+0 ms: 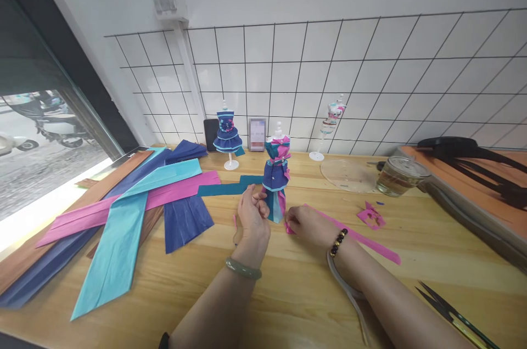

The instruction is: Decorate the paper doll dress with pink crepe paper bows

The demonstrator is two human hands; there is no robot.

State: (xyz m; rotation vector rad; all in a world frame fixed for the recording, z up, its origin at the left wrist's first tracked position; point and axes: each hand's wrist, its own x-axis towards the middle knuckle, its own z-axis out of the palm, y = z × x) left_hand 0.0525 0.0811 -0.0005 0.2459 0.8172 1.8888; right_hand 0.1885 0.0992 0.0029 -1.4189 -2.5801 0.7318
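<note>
A small dress form (276, 173) stands upright between my hands, dressed in blue, teal and pink crepe paper with a light-blue trim. My left hand (253, 214) is at the left side of its skirt, fingers curled together; what they hold, if anything, is hidden. On the other side, low by the hem, my right hand (303, 223) pinches a small piece of pink crepe paper (290, 228) at the tabletop. A long pink paper strip (370, 243) runs beneath my right wrist. Behind my left hand lies a teal paper strip (222, 189).
Crossed crepe paper strips (123, 228) cover the left side. Two more dress forms, one blue-dressed (226, 132) and one wrapped (332, 116), stand near the wall. Pink scraps (371, 215), a lidded glass container (399, 176) and thread snips (448, 308) lie to the right.
</note>
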